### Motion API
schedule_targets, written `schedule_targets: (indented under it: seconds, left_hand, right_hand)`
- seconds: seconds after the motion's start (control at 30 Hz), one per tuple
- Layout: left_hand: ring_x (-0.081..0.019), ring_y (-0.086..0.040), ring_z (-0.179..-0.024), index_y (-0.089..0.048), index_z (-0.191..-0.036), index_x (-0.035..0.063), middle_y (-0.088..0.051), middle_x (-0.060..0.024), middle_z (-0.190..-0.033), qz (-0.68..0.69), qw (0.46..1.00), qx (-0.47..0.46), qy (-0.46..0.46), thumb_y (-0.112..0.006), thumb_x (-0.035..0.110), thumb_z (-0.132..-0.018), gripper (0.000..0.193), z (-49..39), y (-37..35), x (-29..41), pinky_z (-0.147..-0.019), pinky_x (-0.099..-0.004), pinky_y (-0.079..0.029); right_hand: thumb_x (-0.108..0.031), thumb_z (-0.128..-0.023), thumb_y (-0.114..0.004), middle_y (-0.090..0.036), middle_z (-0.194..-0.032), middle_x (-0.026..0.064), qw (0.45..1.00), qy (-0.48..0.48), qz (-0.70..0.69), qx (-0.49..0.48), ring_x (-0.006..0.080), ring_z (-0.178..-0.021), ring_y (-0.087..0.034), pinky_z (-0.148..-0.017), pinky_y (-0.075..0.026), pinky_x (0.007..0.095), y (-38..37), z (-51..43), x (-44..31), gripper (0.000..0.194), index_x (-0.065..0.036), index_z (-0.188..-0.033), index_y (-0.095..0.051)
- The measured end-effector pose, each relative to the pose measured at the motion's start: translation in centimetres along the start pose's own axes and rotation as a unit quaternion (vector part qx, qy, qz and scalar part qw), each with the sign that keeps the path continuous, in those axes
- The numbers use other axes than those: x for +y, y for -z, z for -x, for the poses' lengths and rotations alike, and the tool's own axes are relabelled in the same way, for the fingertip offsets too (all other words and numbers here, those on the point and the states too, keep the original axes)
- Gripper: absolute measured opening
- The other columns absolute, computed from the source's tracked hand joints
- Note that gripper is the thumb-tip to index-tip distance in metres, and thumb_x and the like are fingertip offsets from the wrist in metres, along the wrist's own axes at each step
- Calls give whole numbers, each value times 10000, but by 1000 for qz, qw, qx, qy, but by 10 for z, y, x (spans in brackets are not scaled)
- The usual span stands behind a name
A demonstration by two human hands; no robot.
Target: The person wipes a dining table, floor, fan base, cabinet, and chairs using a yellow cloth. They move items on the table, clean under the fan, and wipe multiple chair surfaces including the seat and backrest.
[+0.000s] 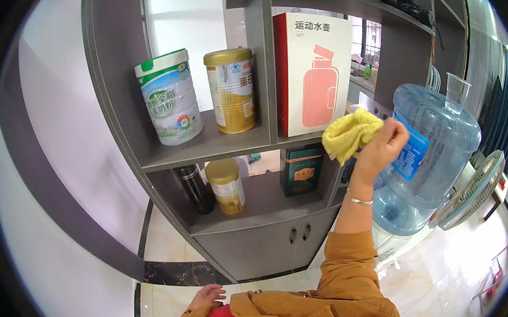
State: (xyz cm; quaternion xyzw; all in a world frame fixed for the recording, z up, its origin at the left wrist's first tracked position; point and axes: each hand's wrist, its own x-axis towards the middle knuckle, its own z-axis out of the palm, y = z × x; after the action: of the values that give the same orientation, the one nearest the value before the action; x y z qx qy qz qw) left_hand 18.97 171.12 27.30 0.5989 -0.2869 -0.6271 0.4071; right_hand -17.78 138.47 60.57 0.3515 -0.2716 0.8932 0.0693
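My right hand grips a yellow cloth, which bunches out to the left of the fingers. The cloth is in front of the lower right corner of a white and red box with a printed sports bottle on it. Just right of the hand stands a large blue-tinted water dispenser bottle with a blue label. My left hand hangs low by my body, its fingers loosely extended and nothing visible in it. On the upper shelf are a white milk powder can with a green-rimmed lid and a gold-lidded can.
The lower shelf holds a black flask, a smaller gold-lidded can and a dark green box. Cabinet doors are below. A clear plastic cup tops the water bottle. A fan stands at right.
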Motion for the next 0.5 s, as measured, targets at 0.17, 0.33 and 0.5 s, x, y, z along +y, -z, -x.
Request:
schedule_targets:
  seconds: [0.17, 0.33, 0.5]
  left_hand:
    - [-234, -627, -1072, -510, -1274, 61, -629, -106, -1196, -27, 999, 43, 14, -563, 218, -1007, 314, 0, -14, -3, -853, -386, -552]
    - [-204, -639, -1038, -530, -1260, 58, -646, -77, -1151, -40, 998, 53, 8, -570, 198, -991, 305, 4, -23, -4, -785, -356, -565]
    - [-202, -637, -1045, -544, -1244, 61, -650, -75, -1142, 2, 998, 61, 5, -592, 219, -982, 310, 11, -29, -6, -785, -351, -567]
  right_hand:
    - [-173, -851, -725, -574, -1000, 138, 932, 174, 185, -258, 334, -949, -569, -831, -464, 414, -6, 64, 2, 269, -16, -1018, -586]
    - [-163, -785, -775, -575, -1020, 138, 909, 182, 195, -320, 345, -940, -561, -822, -471, 427, -13, 82, -29, 326, -23, -1019, -596]
    - [-129, -738, -805, -580, -999, 135, 881, 254, 90, -388, 324, -922, -562, -800, -483, 395, -36, 103, -70, 363, -11, -1008, -592]
